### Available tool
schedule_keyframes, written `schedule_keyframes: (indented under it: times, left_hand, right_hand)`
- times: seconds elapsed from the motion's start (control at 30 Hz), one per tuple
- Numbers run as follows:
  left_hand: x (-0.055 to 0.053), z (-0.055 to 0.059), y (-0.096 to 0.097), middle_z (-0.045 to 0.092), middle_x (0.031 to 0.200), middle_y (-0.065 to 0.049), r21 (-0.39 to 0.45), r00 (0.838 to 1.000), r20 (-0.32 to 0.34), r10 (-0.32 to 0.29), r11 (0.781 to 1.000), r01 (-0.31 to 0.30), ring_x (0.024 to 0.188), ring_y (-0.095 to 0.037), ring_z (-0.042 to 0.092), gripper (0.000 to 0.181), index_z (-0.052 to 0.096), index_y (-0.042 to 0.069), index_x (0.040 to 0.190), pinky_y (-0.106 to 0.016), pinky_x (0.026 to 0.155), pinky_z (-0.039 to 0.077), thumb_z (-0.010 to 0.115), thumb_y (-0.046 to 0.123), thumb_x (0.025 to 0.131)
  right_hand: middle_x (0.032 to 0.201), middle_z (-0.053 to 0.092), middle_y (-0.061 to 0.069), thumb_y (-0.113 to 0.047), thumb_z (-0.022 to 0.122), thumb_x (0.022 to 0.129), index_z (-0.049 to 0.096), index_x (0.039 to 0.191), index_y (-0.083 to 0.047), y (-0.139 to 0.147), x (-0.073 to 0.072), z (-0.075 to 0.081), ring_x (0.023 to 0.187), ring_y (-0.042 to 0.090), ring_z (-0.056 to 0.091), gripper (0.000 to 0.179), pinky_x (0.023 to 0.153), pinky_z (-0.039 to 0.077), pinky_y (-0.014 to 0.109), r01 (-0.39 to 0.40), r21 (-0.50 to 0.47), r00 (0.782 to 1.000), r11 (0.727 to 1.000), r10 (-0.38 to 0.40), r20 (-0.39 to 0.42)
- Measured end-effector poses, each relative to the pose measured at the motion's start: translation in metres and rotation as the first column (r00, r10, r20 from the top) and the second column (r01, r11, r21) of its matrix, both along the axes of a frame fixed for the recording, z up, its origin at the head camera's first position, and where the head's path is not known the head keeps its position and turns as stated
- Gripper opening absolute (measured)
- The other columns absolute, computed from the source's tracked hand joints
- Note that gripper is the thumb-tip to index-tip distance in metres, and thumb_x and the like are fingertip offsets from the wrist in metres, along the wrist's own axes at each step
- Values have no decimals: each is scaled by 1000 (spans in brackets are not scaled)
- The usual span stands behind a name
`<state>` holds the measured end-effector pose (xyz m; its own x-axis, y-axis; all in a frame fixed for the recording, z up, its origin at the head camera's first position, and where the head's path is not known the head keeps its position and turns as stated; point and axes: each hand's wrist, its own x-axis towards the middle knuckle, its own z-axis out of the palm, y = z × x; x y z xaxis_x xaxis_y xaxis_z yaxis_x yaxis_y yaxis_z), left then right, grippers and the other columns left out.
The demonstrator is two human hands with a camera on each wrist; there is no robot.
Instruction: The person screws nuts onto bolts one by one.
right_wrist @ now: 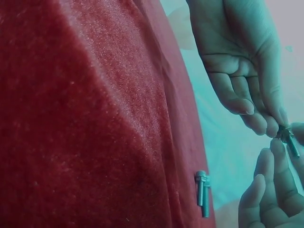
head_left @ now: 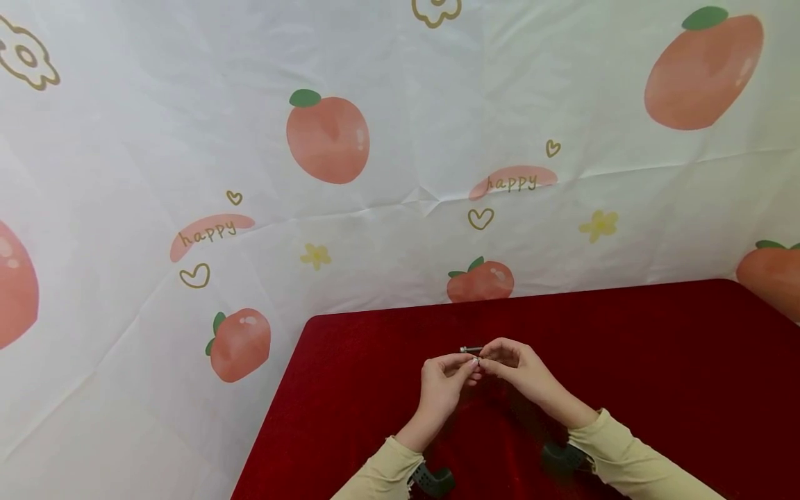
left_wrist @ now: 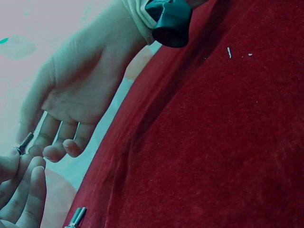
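Note:
My left hand point(head_left: 440, 385) and right hand point(head_left: 528, 375) meet fingertip to fingertip over the red table. A small metal bolt point(left_wrist: 26, 141) with a threaded shaft sits between them. The left thumb and fingers pinch it at the head end, seen also in the right wrist view, where the bolt point(right_wrist: 289, 140) points its shaft towards the right hand. Thumb and forefinger of the right hand close on the shaft end, partly hiding it. The other right fingers are loosely bent. Just beyond the hands, more metal bolts point(right_wrist: 203, 192) lie side by side on the cloth.
Red velvet cloth point(head_left: 656, 389) covers the table, with creases near its edge. Behind it hangs a white backdrop point(head_left: 400, 243) printed with fruit. Tiny pale scraps point(left_wrist: 229, 52) lie on the cloth. A dark wrist device point(head_left: 434, 479) is strapped below the left sleeve.

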<state>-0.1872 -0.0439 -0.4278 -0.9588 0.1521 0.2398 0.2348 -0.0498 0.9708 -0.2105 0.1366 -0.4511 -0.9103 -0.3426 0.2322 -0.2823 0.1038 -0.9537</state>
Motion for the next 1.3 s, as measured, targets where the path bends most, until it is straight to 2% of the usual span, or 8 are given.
schedule_keyframes:
  times: [0.27,0.43,0.57,0.67,0.83,1.07,1.2,1.3]
  left_hand:
    - [1,0,0,69,83,-25,4,1000,2,1,1000,-1,76,-43,67,12,70,-12,95,-41,68,60,64,-3,89]
    - [1,0,1,69,83,-24,12,1000,1,2,1000,-2,77,-46,66,12,69,-13,95,-37,67,60,64,-4,89]
    - [0,-1,0,69,83,-24,11,1000,-4,7,1000,-7,77,-45,67,12,69,-13,95,-40,67,60,64,-4,89]
    - [-5,-10,0,69,83,-24,18,1000,4,9,1000,-10,77,-43,67,11,70,-12,95,-39,67,60,65,-5,88]
    - [-14,-24,1,70,84,-20,20,1000,20,13,1000,-14,77,-39,68,11,72,-8,95,-33,66,60,66,-1,88]
    - [-16,-27,1,71,83,-17,17,1000,-4,16,1000,-16,72,-29,70,11,73,-4,95,-36,67,60,69,3,87]
    - [-16,-27,1,71,82,-17,25,1000,14,13,1000,-14,74,-32,70,11,73,-5,95,-35,67,60,68,2,88]
    - [-16,-26,2,70,83,-20,30,1000,20,10,999,-11,76,-37,69,11,72,-7,95,-36,67,60,67,0,88]
  right_hand:
    - [94,65,14,-21,63,94,65,104,-2,0,1,0,82,35,61,22,69,57,38,23,16,1000,1000,-23,2]
    - [98,65,14,-19,66,92,63,104,-2,0,0,-3,87,32,64,21,74,58,35,7,17,999,1000,-6,-34]
    - [91,65,12,-21,63,94,66,102,-2,0,-1,-4,82,31,63,21,70,57,35,15,47,1000,999,-14,-24]
    - [90,64,12,-21,62,95,64,104,-1,0,0,-4,81,31,62,22,68,57,35,18,32,1000,999,-18,-5]
    - [98,64,15,-17,66,92,63,105,-2,0,-1,-6,87,31,64,20,74,57,36,-1,-18,999,1000,0,-35]
    - [94,65,11,-23,62,96,64,105,-3,1,-3,-6,83,28,63,23,71,57,39,18,18,1000,1000,-18,-18]
    - [100,65,13,-20,65,93,62,107,-3,1,-2,-6,88,27,65,21,76,57,37,-10,-5,999,1000,10,-43]
    - [97,66,12,-20,64,94,65,103,-4,1,-1,-6,87,29,65,19,73,57,35,-11,17,998,1000,12,-56]
